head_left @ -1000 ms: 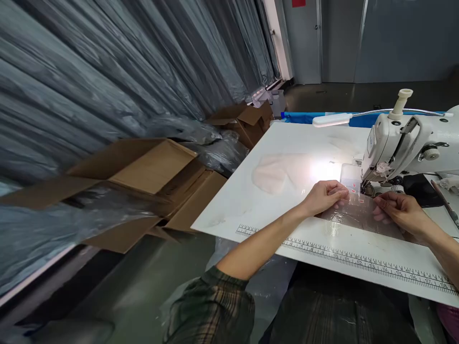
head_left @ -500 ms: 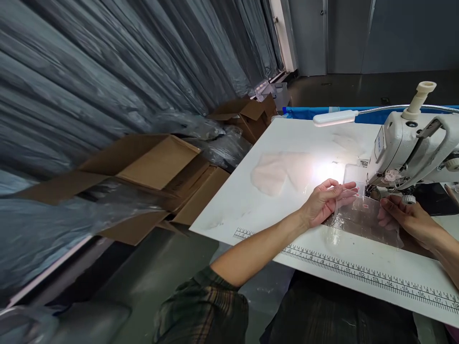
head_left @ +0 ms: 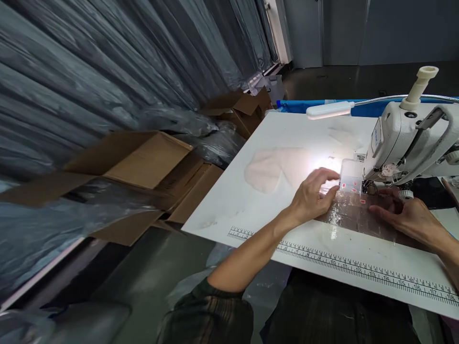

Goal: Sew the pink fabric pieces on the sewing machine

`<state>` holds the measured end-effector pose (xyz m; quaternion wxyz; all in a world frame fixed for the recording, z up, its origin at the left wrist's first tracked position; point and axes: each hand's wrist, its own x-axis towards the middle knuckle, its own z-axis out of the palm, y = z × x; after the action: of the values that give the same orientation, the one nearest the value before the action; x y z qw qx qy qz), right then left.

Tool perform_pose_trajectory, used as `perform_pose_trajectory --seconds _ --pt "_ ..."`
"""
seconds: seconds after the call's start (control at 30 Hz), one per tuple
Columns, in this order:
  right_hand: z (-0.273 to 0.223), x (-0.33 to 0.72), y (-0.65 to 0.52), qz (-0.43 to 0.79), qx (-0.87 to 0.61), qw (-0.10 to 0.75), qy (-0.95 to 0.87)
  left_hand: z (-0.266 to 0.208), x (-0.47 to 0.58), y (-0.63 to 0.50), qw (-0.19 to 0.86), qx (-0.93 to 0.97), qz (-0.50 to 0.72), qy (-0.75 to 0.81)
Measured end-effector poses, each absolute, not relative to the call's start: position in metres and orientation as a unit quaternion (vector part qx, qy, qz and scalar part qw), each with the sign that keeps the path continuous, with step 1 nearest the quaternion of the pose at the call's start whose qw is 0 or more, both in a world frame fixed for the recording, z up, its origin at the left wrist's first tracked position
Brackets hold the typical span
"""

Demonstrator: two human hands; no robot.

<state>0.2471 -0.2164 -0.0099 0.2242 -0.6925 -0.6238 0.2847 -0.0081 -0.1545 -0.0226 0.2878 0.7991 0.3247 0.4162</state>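
Observation:
A clear plastic sheet (head_left: 349,210) with small red marks lies under the needle area of a white sewing machine (head_left: 390,138). My left hand (head_left: 311,193) pinches the sheet's left edge between thumb and fingers. To the right of the needle, my right hand (head_left: 405,215) rests at the sheet, its thumb stretched along the plastic and its other fingers partly hidden under the machine head. Whether the right hand grips the sheet or only presses on it is not clear. A lit lamp (head_left: 330,110) shines on the work.
The white table (head_left: 222,205) has a printed ruler (head_left: 322,258) along its front edge. Pale thin pieces (head_left: 267,169) lie on its left part. Open cardboard boxes (head_left: 150,160) with plastic film stand left of the table, beside a grey curtain (head_left: 107,62).
My left hand has turned from palm-up under the plastic to a pinch at its left edge. The sheet now lies flatter, with more red marks showing. The view has shifted slightly.

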Motion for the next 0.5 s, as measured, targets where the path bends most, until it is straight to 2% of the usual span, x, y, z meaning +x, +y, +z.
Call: perform_pose_trajectory --seconds 0.1,0.17,0.27,0.37,0.5 --pt "-0.012 0.251 -0.217 0.303 -0.691 0.21 -0.622 -0.023 -0.012 -0.155 0.261 0.913 0.253 0.186" --pt "-0.016 0.252 -0.218 0.324 -0.703 0.231 -0.59 -0.024 -0.01 -0.159 0.255 0.937 0.178 0.156" --pt "-0.016 0.247 -0.221 0.41 -0.682 0.323 -0.513 -0.019 -0.007 -0.165 0.292 0.917 0.195 0.191" --pt "-0.006 0.231 -0.225 0.523 -0.636 0.371 -0.43 -0.006 -0.011 -0.168 0.426 0.836 0.229 0.26" --pt "0.007 0.204 -0.226 0.628 -0.552 0.379 -0.395 0.006 -0.022 -0.166 0.653 0.673 0.176 0.3"
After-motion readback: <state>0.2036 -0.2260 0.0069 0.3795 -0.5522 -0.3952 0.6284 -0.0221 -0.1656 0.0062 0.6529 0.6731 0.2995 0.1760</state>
